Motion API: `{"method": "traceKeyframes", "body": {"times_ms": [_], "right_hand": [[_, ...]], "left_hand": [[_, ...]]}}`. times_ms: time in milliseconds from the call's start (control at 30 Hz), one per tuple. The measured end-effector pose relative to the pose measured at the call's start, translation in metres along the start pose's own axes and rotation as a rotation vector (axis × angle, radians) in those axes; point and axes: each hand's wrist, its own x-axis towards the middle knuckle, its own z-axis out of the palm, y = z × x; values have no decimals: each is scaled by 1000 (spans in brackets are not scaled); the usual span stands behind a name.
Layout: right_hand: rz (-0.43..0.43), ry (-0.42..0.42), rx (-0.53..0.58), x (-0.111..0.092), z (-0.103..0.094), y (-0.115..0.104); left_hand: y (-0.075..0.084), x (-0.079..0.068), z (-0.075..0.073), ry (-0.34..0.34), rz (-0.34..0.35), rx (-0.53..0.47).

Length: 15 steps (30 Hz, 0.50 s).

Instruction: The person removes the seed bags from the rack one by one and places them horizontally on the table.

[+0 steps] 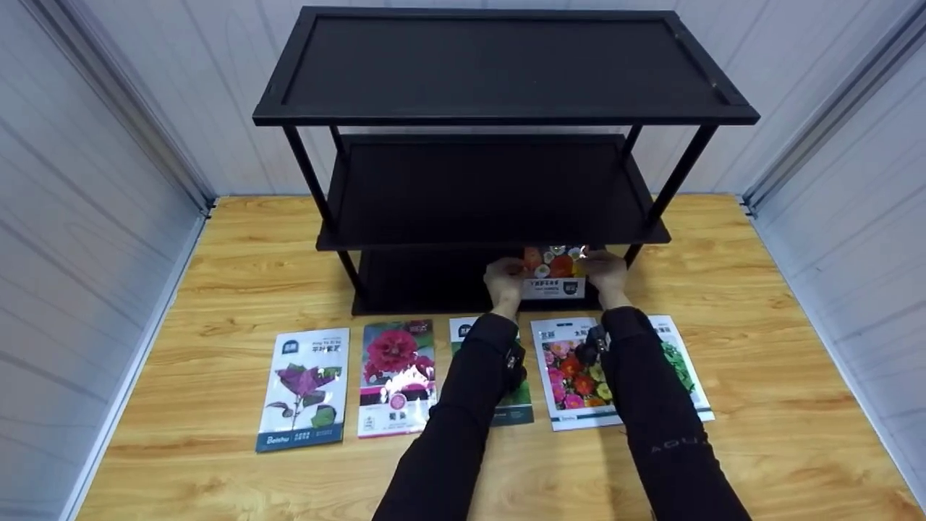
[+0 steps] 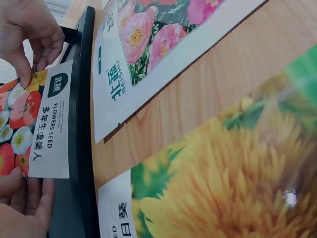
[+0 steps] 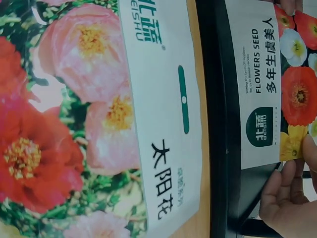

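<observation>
Both hands hold a flower seed packet (image 1: 554, 288) by its two sides at the front of the bottom shelf (image 1: 419, 282). Red, orange and white poppies cover the packet, and its white header faces the front edge with the print upside down in the head view. My left hand (image 1: 504, 281) pinches the left side, thumb on the face and fingers underneath. On the right side, beside the dark logo, my right hand (image 1: 606, 273) pinches the packet (image 3: 262, 99) the same way. The middle shelf hides the packet's far end.
A black three-tier rack (image 1: 499, 65) stands against the back wall. Before it on the wooden table lie a purple-leaf packet (image 1: 304, 391), a pink-flower packet (image 1: 396, 380), a yellow-flower packet (image 2: 228, 173) under the left sleeve, a mixed-flower packet (image 1: 571, 376) and a green-leaf packet (image 1: 680, 362).
</observation>
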Motion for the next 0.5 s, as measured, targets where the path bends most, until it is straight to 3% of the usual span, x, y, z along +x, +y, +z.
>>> {"method": "traceKeyframes", "body": {"times_ms": [67, 200, 267, 333, 433, 500], "right_hand": [[16, 17, -41, 0, 2, 0], [-48, 66, -65, -4, 7, -1], [-17, 75, -63, -10, 11, -9], [-27, 42, 27, -11, 10, -9], [63, 20, 43, -20, 12, -19], [7, 4, 52, -16, 9, -11]], "left_hand": [[12, -5, -6, 29, -1, 33], [14, -3, -8, 36, -17, 83], [12, -1, -8, 35, -30, 93], [11, 2, -8, 25, -69, 61], [10, 3, -6, 22, -134, -35], [-15, 13, 5, 36, -120, -115]]}}
